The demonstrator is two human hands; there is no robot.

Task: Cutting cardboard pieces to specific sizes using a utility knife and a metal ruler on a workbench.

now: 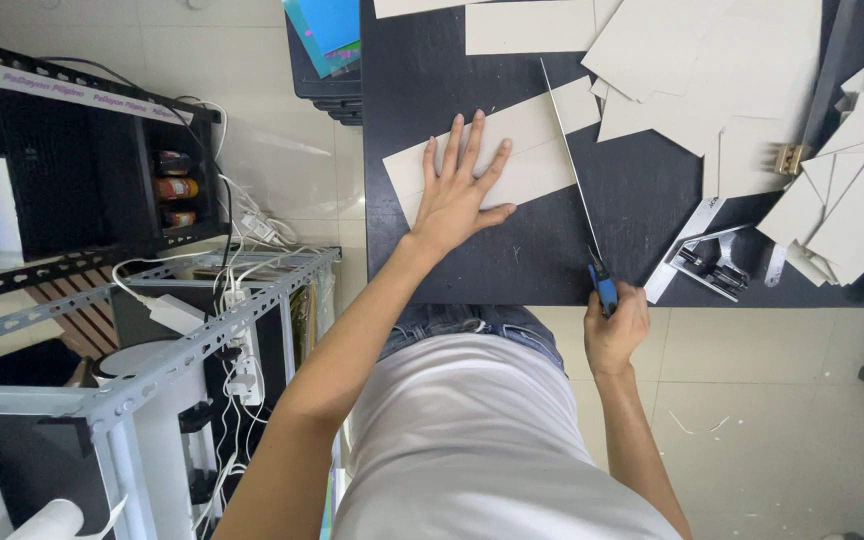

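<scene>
Surface: black worktable over pale tiled floor.
Board: grey cardboard strip at table centre, pinned flat so as not to slide.
Left hand: fingers spread wide, pressing down on strip, gripping nothing.
Right hand: at 4 o'clock from strip, closed round blue-handled cutter beside long metal ruler (a straight guide).
Clutter: cardboard offcuts at 2 o'clock, metal clamp near table edge.

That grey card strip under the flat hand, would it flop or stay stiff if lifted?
The card strip looks like thick board lying dead flat, so it probably stays fairly stiff. It seems thin and light, so it would likely slide on the smooth black table, which may be why the left hand presses it while the right hand works the cutter.
</scene>
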